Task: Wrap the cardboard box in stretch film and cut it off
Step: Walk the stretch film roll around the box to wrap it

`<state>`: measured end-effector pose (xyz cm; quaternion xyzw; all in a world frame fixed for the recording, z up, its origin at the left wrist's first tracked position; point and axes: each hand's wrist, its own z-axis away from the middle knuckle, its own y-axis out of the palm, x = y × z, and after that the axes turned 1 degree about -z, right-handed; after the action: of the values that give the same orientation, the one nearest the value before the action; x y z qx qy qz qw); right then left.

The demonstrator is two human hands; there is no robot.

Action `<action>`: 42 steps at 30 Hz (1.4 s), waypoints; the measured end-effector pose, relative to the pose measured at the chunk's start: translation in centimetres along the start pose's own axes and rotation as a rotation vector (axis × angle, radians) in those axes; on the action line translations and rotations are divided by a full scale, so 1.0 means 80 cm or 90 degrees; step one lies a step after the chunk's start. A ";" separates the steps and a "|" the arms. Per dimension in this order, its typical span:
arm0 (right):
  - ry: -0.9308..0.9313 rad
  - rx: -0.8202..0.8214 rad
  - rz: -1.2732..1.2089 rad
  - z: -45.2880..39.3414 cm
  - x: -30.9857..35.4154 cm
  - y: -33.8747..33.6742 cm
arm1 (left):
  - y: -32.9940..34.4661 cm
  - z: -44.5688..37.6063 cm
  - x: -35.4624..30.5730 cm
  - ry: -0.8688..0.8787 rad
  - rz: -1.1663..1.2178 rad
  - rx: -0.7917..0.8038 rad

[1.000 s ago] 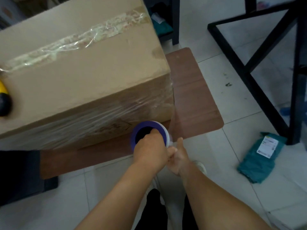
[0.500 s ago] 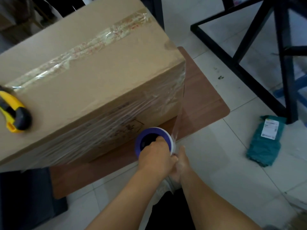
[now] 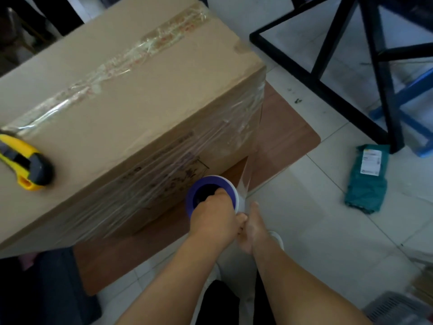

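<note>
A large cardboard box (image 3: 131, 95) stands on a low wooden table (image 3: 285, 137); clear stretch film covers its near side. A stretch film roll (image 3: 234, 187) with a purple core is held upright by the box's lower right corner. My left hand (image 3: 213, 219) grips the roll's top end with fingers in the core. My right hand (image 3: 251, 227) holds the roll lower down on its right side. A sheet of film (image 3: 254, 146) runs taut from the roll up to the box's right corner. A yellow utility knife (image 3: 25, 165) lies on the box top at the left.
A black metal frame (image 3: 328, 73) stands on the white tiled floor at the right, with a blue stool (image 3: 412, 95) behind it. A teal parcel bag (image 3: 365, 184) lies on the floor. A dark object (image 3: 46, 289) sits at the lower left beside the table.
The view has shifted so the box and knife sit further right and lower in frame. Both hands stay on the roll by the box's right corner, film still stretched to that corner.
</note>
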<state>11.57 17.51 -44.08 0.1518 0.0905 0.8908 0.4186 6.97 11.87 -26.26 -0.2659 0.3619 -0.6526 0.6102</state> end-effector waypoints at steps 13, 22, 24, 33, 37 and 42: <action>-0.110 -0.005 -0.141 0.020 -0.063 0.035 | -0.001 0.010 0.060 0.135 -0.088 -0.045; -0.086 0.018 -0.149 0.030 -0.087 0.048 | 0.005 0.026 0.082 0.112 -0.071 -0.017; -0.085 0.013 -0.142 0.032 -0.093 0.054 | 0.004 0.030 0.091 0.101 -0.062 -0.017; -0.082 0.000 -0.158 0.034 -0.131 0.081 | 0.002 0.043 0.146 0.116 -0.068 -0.019; -0.096 -0.006 -0.143 0.029 -0.164 0.105 | -0.002 0.050 0.175 0.145 -0.090 -0.036; -0.141 0.027 -0.172 0.026 -0.195 0.125 | -0.008 0.058 0.191 0.204 -0.125 -0.050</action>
<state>14.49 -0.80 -42.24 0.2443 0.0819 0.8024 0.5383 8.48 -3.95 -24.44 -0.2162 0.4521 -0.7285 0.4670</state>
